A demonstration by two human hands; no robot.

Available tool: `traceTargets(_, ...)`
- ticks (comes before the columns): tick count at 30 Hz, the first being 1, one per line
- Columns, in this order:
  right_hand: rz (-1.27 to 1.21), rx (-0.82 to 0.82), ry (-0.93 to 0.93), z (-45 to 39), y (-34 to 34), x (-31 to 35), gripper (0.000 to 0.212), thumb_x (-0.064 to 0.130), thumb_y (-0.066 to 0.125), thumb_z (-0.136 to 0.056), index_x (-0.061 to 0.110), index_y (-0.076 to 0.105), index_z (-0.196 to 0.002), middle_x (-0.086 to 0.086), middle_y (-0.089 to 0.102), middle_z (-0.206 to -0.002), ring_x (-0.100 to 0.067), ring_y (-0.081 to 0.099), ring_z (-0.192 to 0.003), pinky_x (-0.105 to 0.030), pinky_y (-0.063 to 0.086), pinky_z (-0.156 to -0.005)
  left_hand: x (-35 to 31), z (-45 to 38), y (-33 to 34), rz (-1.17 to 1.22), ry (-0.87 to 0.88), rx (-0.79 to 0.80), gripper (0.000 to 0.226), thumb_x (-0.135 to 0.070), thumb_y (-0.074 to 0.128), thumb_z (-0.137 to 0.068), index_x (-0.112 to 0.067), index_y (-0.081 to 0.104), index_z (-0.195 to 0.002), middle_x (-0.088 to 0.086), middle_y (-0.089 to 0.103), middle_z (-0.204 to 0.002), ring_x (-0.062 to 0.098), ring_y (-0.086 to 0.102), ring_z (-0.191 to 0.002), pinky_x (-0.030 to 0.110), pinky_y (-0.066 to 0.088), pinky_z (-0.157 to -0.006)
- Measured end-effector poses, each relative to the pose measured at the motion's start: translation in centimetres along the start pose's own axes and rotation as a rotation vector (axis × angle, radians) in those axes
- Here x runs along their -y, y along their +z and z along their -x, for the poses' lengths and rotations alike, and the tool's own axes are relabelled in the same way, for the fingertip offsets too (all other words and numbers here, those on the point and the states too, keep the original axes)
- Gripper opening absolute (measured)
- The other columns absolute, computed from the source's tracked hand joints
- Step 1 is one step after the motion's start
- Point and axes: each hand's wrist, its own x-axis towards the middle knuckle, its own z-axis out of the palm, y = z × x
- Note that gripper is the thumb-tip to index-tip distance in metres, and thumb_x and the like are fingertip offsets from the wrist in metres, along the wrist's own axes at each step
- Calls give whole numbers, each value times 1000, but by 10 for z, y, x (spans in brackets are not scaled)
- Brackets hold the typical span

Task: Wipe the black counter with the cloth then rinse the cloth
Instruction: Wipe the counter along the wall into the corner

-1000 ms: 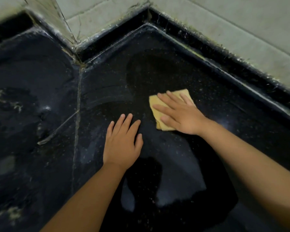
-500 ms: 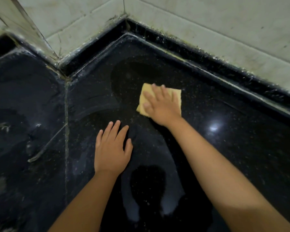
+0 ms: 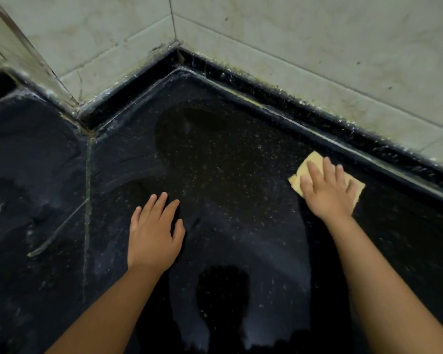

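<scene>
Wipe step in hand. Right hand [image 3: 326, 190] lies flat, fingers straight, pressing the yellow cloth [image 3: 308, 166] onto the black table [image 3: 241, 175]; nothing is gripped. Cloth sits just beside the raised back edge [image 3: 343, 141], well right of the wall corner [image 3: 177, 47]. Left hand [image 3: 152, 237] rests flat and relaxed on the table, nearer the person than that edge, holding nothing. To do it well: keep the palm flat and pressure even, overlap strokes along the back edge, then work toward the corner's speckled grime. Rinse not yet done.
</scene>
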Motion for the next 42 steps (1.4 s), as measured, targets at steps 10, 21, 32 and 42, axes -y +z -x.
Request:
traceTargets(10, 10, 56, -414, 20, 39, 133, 52, 46, 12, -96, 33, 9, -146, 4, -8, -157, -23, -10, -144, -46, -6, -115, 0, 0, 0, -3, 4, -3, 56, -36, 29, -86, -12, 50, -131, 9, 39, -144, 25, 27, -137, 41, 13, -112)
traceTargets(21, 86, 86, -134, 54, 17, 10, 58, 57, 9, -91, 38, 11, -145, 8, -7, -157, -16, -8, -144, -42, -1, -115, 2, -2, -10, -40, 78, 76, 40, -27, 43, -83, -5, 66, -108, 20, 62, -118, 38, 57, -111, 56, 42, -90)
traceTargets(32, -42, -22, 119, -58, 15, 155, 54, 44, 17, -97, 28, 8, -147, -2, -9, -157, -26, -10, -144, -50, -5, -114, 82, -67, -42, 48, 99, 9, 37, -24, 53, -81, -5, 65, -111, 20, 60, -121, 39, 54, -114, 53, 43, -90)
traceTargets(42, 46, 14, -175, -130, 15, 268, 51, 44, 18, -98, 30, 9, -147, 2, -8, -157, -21, -8, -145, -46, -4, -115, 152, -130, -58, -40, 173, 152, 47, -30, 26, -100, -12, 30, -143, 13, 22, -152, 27, 19, -140, 37, 19, -112)
